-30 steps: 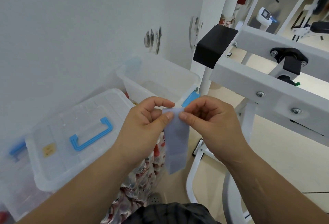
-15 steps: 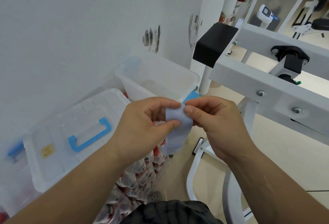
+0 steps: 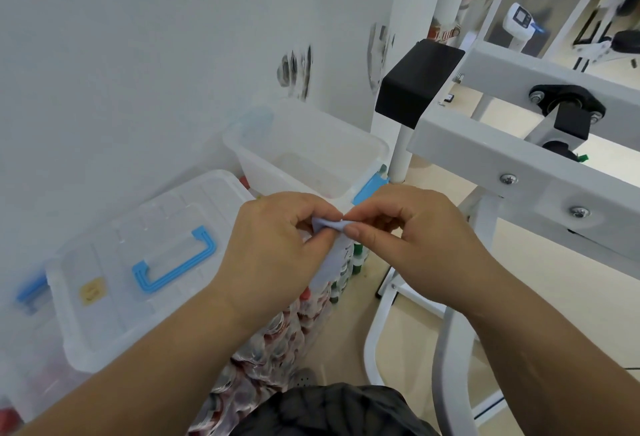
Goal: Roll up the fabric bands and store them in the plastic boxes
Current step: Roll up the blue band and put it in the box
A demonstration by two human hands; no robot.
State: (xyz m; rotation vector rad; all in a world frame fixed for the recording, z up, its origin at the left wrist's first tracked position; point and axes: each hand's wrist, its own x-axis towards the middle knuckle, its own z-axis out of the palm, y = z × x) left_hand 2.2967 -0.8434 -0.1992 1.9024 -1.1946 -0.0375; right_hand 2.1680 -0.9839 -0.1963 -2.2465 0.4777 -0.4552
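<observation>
A pale blue fabric band [image 3: 329, 255] is pinched between my left hand [image 3: 273, 245] and my right hand [image 3: 412, 238] at chest height. Its top is bunched into a small roll between my fingertips, and a short tail hangs down between the hands. Just beyond the hands stands an open clear plastic box [image 3: 304, 151] with blue latches; nothing shows inside it. To its left sits a closed clear plastic box [image 3: 114, 262] with a blue handle on the lid.
A white wall runs along the left. A white metal machine frame [image 3: 519, 165] with a black end cap juts in from the right, its tube legs on the beige floor. Shrink-wrapped cans [image 3: 277, 342] lie under the boxes by my knees.
The hanging tail of the band has grown much shorter as my fingers wound it up. The hands have stayed together in the same place.
</observation>
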